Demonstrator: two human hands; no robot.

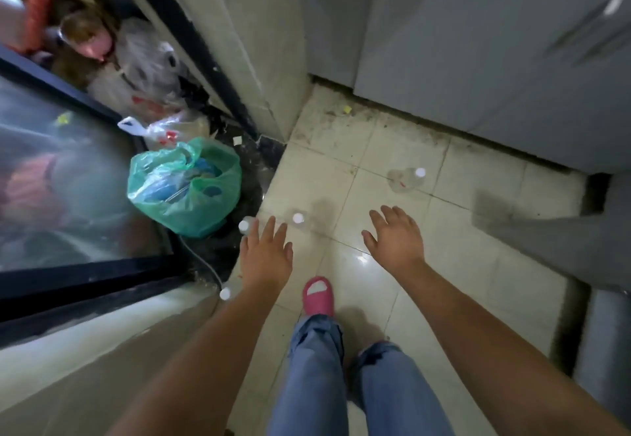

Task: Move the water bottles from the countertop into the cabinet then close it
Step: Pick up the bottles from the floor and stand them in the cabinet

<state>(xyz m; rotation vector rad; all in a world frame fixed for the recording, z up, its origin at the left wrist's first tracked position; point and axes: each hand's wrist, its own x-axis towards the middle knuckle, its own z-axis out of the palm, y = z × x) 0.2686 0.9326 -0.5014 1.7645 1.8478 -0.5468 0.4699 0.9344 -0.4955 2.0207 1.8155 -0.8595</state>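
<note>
Several clear water bottles with white caps stand on the tiled floor, seen from above. One bottle [404, 179] stands apart, near the grey cabinet [478, 42]. Two others, a bottle [298, 218] and a bottle [244, 226], sit just beyond the fingertips of my left hand [264, 258]. Another white cap [225, 294] shows beside my left forearm. My right hand [394, 237] hovers over bare tile with fingers spread. Both hands are empty and reach downward. The cabinet doors look closed, with a long handle [587, 30].
A green plastic bag [184, 186] full of rubbish sits left of the bottles, with more bags [150, 63] behind it. A glass-topped, black-framed unit [68, 169] fills the left side. My foot in a pink slipper [318, 295] stands between my arms.
</note>
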